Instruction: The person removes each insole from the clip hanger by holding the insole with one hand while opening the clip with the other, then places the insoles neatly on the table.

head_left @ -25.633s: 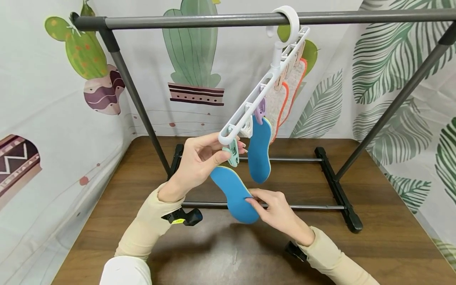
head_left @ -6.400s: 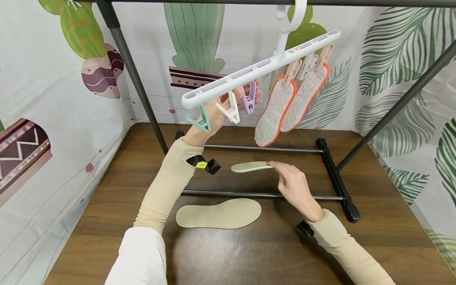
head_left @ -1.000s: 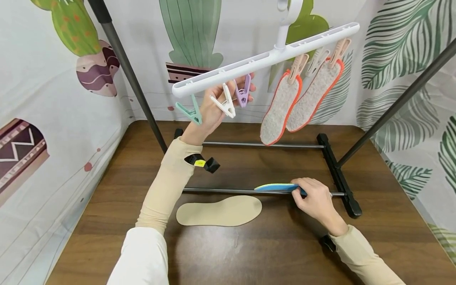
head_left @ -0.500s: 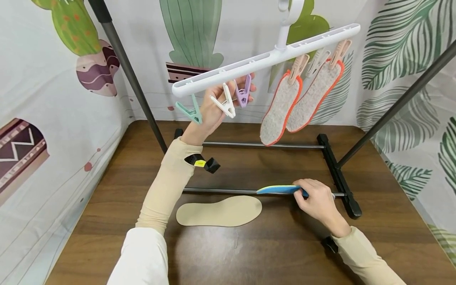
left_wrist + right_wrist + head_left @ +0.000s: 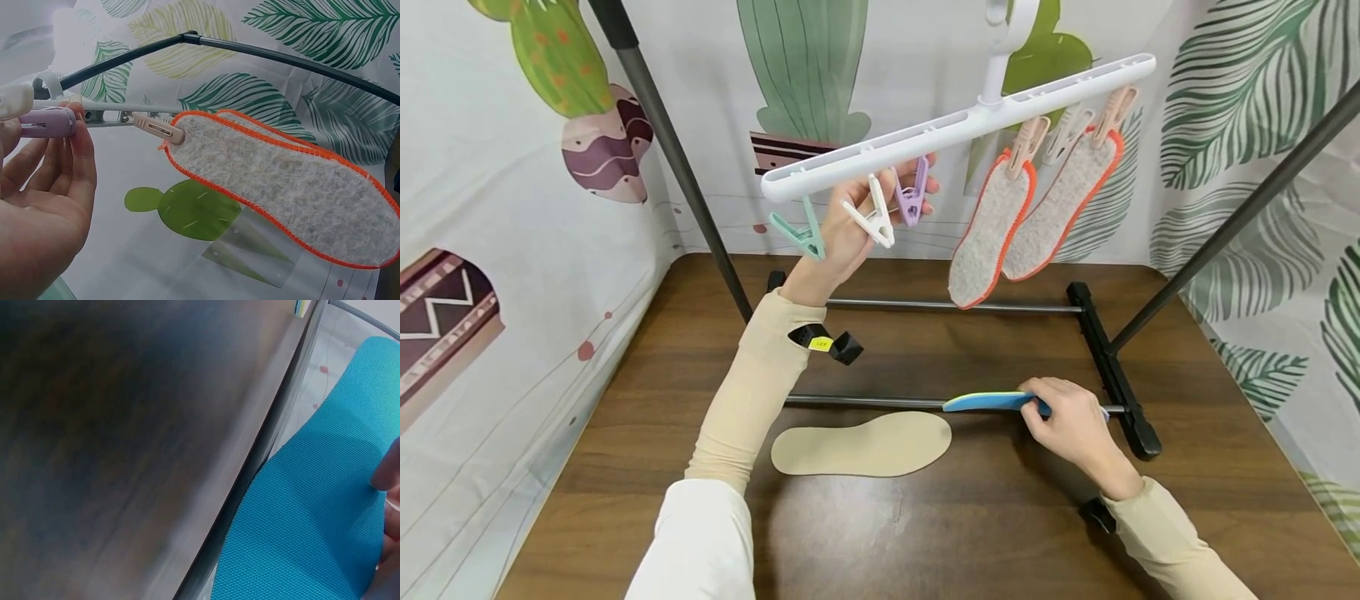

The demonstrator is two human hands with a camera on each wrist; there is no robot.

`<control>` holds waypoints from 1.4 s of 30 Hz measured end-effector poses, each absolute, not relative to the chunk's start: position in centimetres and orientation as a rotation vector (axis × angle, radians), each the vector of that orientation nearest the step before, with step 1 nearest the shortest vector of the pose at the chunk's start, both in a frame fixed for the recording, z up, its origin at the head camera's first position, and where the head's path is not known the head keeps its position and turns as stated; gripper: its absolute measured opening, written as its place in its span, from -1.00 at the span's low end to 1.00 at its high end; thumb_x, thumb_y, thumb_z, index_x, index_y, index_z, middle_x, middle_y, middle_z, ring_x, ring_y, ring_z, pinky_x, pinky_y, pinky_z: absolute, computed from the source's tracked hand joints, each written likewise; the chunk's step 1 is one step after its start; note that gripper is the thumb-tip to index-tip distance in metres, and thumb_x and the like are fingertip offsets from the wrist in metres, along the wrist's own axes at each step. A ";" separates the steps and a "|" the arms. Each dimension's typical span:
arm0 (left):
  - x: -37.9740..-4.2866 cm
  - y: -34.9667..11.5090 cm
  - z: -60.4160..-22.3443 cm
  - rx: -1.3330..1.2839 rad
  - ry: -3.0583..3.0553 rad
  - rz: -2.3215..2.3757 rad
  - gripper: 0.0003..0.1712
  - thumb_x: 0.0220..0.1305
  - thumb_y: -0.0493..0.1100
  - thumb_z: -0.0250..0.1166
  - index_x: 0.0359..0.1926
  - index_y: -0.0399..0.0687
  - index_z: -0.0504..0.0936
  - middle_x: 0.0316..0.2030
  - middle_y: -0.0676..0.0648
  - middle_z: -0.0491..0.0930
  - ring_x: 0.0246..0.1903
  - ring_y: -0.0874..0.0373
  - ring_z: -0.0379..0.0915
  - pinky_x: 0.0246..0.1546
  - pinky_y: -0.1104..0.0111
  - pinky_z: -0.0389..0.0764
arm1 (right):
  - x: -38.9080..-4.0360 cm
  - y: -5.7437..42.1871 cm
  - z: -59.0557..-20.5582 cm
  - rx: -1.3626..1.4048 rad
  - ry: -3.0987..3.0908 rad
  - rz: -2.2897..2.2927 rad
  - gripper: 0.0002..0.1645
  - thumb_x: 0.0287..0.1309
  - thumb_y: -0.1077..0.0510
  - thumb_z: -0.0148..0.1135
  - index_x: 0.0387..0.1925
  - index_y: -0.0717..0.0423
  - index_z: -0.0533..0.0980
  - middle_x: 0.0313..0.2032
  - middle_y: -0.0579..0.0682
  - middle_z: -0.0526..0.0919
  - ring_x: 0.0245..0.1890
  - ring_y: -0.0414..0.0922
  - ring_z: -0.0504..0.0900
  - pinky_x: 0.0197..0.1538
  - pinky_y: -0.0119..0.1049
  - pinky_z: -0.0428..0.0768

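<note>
Insole (image 5: 985, 402), blue and thin, sits pinched between the thumb and fingers of a person's right hand (image 5: 1071, 421), well below the white hanger (image 5: 985, 121) and edge-on to the head camera. Under the hanger's left half, the left hand (image 5: 838, 242) pinches a purple clip (image 5: 49, 123) (whether that squeeze parts the clip's bite, the views do not settle). The step in hand looks to be readying the clip for the blue piece; the next move would seem to call for raising it to the hanger and seating its edge in a clip spread wide enough.

A mint clip (image 5: 805, 237) and a white clip (image 5: 877, 225) dangle toward the hanger's left end. Beneath its right half, one gray insole (image 5: 988, 242) and a second gray insole (image 5: 1063, 208), both trimmed in orange, hang from peach clips (image 5: 1028, 143).

Well below the hanger, a beige insole (image 5: 861, 446) lies flat on a brown wood-grain table (image 5: 985, 533) that catches a soft glare. A dark rack (image 5: 679, 167) flanks the hanger on either side. Behind the hanger, a pale sheet (image 5: 700, 100) shows printed potted cacti, with broad green leaves to the hanger's right.
</note>
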State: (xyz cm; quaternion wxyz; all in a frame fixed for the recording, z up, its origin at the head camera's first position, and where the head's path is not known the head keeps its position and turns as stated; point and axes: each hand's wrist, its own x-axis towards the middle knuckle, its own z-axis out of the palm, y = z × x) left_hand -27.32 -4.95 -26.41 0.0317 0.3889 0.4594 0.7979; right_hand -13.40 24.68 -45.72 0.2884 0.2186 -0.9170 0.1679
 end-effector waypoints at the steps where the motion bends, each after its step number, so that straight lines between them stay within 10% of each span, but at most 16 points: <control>1: -27.3 -4.9 -26.4 1.195 1.422 2.458 -0.53 0.42 -0.42 -0.27 0.23 -0.59 0.31 0.05 -0.22 0.59 -0.10 0.05 0.58 -0.07 0.23 0.65 | -13.4 24.7 -45.7 0.581 -2.455 0.446 -0.81 -0.14 0.28 0.07 -0.49 0.00 0.58 -0.56 -0.12 0.61 -0.61 -0.23 0.39 -0.54 -0.30 0.42; 35: -27.5 -4.9 -26.8 1.195 1.349 2.467 -0.48 0.46 -0.24 -0.03 0.28 -0.57 0.25 0.02 -0.11 0.60 -0.11 0.07 0.58 -0.09 0.27 0.65 | -13.0 25.5 -45.8 0.654 -2.469 0.450 -0.81 -0.20 0.33 0.16 -0.53 -0.03 0.57 -0.59 -0.19 0.53 -0.61 -0.31 0.26 -0.54 -0.42 0.30; 42: -27.3 -4.8 -26.6 1.185 1.365 2.472 -0.52 0.41 -0.42 -0.26 0.28 -0.58 0.23 0.02 -0.14 0.60 -0.12 0.06 0.58 -0.10 0.26 0.65 | -13.1 25.7 -46.0 0.682 -2.484 0.419 -0.80 -0.22 0.34 0.17 -0.54 -0.04 0.56 -0.58 -0.20 0.58 -0.62 -0.33 0.31 -0.57 -0.39 0.35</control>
